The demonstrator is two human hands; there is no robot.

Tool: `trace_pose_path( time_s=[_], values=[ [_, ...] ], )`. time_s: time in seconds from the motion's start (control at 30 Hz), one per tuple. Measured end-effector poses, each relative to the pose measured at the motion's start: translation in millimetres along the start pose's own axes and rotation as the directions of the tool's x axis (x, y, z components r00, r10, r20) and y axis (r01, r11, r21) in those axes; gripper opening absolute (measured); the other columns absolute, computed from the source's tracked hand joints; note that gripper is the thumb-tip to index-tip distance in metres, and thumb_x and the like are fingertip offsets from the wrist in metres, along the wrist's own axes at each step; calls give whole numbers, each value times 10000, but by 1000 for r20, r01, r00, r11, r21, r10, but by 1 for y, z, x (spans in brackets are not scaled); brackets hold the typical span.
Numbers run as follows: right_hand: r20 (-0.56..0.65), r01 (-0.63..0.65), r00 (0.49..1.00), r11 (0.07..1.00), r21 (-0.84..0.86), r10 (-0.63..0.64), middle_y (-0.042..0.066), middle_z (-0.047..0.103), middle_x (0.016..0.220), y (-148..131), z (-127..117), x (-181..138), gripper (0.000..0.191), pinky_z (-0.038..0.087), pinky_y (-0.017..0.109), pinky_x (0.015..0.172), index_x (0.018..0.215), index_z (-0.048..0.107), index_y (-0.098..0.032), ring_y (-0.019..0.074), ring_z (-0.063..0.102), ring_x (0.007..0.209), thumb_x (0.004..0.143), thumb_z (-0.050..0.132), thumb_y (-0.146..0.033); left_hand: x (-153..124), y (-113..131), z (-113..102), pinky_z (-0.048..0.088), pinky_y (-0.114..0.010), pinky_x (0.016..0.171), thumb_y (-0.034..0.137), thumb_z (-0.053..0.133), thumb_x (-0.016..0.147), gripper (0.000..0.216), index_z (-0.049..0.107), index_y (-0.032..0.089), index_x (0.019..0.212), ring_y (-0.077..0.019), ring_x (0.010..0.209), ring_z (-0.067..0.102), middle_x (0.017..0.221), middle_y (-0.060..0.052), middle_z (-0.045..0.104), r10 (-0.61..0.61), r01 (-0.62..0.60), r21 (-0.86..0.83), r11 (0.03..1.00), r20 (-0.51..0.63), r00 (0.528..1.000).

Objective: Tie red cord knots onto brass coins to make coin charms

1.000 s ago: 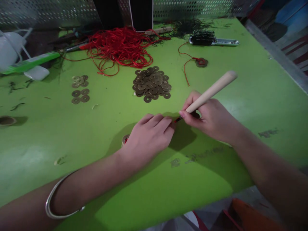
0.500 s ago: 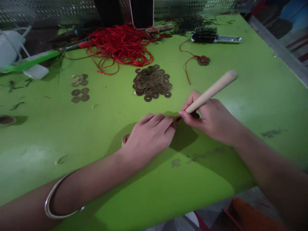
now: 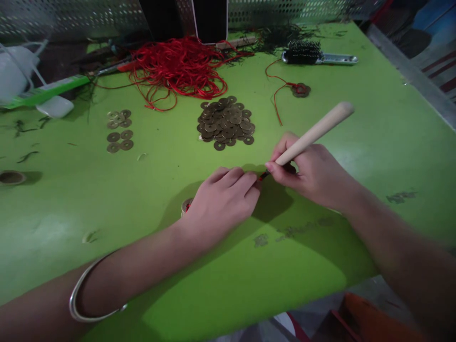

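The wooden-handled tool (image 3: 315, 133) is best guided slowly, its dark tip (image 3: 264, 175) aimed clear of the left hand's (image 3: 224, 204) fingers. The tool is gripped pen-like in the closed fingers of the right hand (image 3: 308, 173). The left hand is curled palm-down; whether anything is pinched beneath cannot be told. The tip, with a speck of red (image 3: 260, 179), lies between the hands, just beside the left fingers; a holed coin (image 3: 185, 205) is partly covered by the left hand's heel.
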State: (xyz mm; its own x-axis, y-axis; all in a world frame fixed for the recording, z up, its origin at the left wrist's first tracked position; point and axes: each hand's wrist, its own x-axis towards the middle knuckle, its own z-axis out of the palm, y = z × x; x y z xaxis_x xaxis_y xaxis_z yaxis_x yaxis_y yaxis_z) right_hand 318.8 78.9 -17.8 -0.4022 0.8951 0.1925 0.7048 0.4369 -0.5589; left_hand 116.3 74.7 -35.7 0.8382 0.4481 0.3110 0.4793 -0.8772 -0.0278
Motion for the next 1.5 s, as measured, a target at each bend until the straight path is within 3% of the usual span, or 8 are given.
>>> trace_pose_path(
  time_s=[0.9, 1.13, 1.5],
  values=[
    [116, -88, 989, 996, -17, 89, -37, 488, 584, 0, -2, 3, 196, 303, 250, 427, 778, 431, -214, 118, 447, 475, 875, 553, -334, 0, -1, 0, 543, -313, 730, 17, 561, 834, 200, 659, 116, 977, -189, 852, 643, 955, -38, 701, -1, 1, 19, 1000, -17, 1000],
    [-1, -34, 999, 998, 60, 34, -58, 431, 581, 0, -2, 0, 178, 302, 244, 430, 813, 413, -221, 99, 391, 455, 884, 550, -310, -1, -1, 1, 533, -315, 759, 15, 562, 833, 234, 656, 128, 1015, -184, 873, 638, 966, -33, 699, -4, 4, 12, 1000, -11, 1000],
    [69, -58, 996, 998, 4, 57, -45, 465, 575, 0, 0, 4, 188, 301, 240, 424, 779, 410, -217, 105, 427, 461, 876, 547, -303, 0, -1, 1, 532, -322, 739, 15, 550, 836, 227, 657, 123, 1004, -190, 863, 632, 952, -28, 695, 0, 0, 7, 1000, -18, 1000]
  ],
)
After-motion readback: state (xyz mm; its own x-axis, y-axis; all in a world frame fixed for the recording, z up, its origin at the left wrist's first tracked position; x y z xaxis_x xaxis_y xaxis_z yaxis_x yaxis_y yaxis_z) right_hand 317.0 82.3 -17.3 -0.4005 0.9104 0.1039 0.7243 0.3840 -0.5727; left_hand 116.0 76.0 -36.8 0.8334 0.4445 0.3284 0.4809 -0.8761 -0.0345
